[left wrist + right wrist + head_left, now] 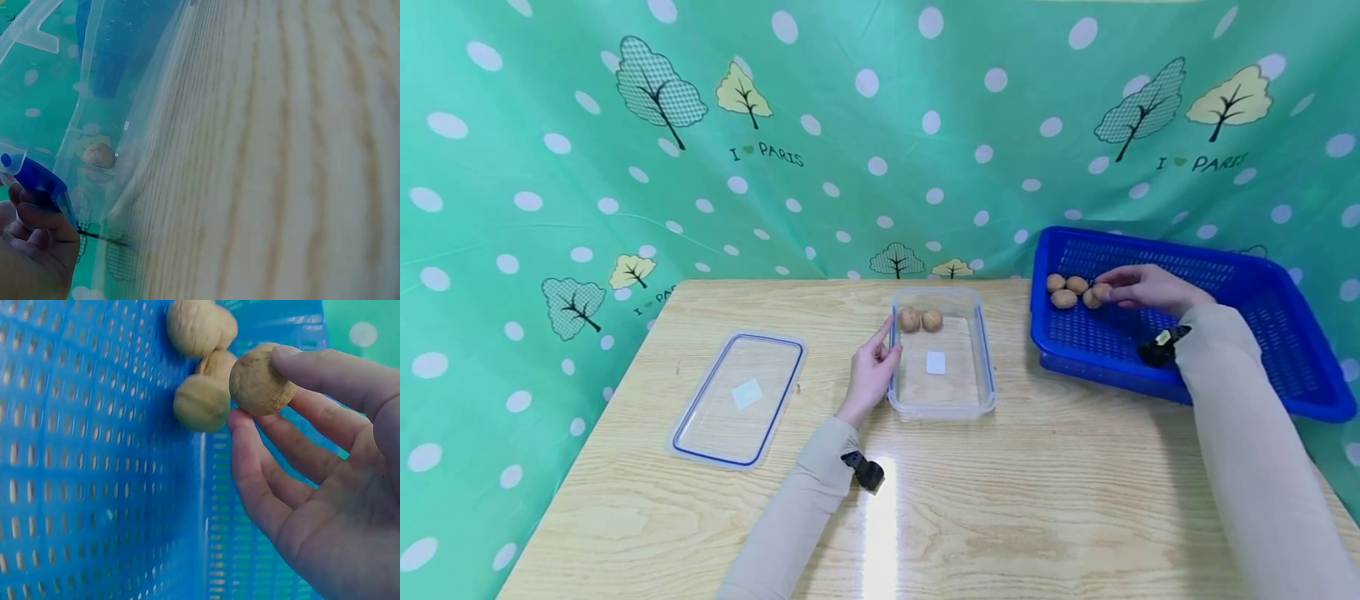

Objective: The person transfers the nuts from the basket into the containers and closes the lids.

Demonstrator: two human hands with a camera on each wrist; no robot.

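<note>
My right hand (1150, 289) is inside the blue basket (1105, 367), pinching a walnut (259, 380) between thumb and fingertips. Several other walnuts (201, 403) lie close by in the basket's left corner. With my left hand (871, 375) I grip the left side of a clear plastic container (958, 408), thumb near its rim. In the left wrist view, curled fingers (47, 225) lie against the blue-edged side of that container. Two walnuts (921, 319) sit side by side at the container's far left corner.
A clear lid (718, 454) with a blue seal lies flat on the wooden table (1000, 508), left of the container. Behind the table hangs a green dotted cloth (827, 142). The basket stands at the table's back right, tilted in angle to the edge.
</note>
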